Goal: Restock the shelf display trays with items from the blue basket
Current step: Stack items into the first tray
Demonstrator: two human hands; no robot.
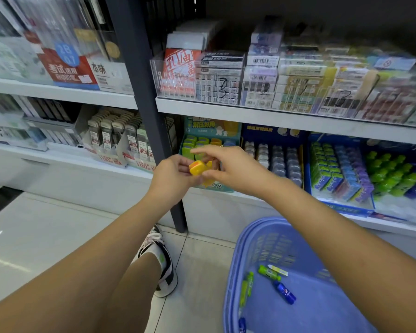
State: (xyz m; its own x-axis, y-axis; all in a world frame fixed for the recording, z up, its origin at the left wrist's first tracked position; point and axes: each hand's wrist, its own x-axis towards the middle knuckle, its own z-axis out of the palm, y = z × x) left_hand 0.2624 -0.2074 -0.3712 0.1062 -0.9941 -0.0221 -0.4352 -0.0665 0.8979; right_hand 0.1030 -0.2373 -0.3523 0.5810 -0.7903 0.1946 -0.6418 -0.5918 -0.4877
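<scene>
My left hand holds small yellow-and-orange items in front of the lower shelf. My right hand pinches the same yellow item from the right, thumb below and fingers above. Behind both hands stands a teal display tray with rows of green, yellow and blue pieces. The blue basket sits on the floor at the lower right, under my right forearm. In it lie a green bottle-shaped item, a blue one and a green pen-like pack.
A blue tray of white round items and a blue tray of green, blue and purple packs stand to the right. Clear acrylic bins fill the shelf above. A dark upright post divides the shelves. My shoe is on the tiled floor.
</scene>
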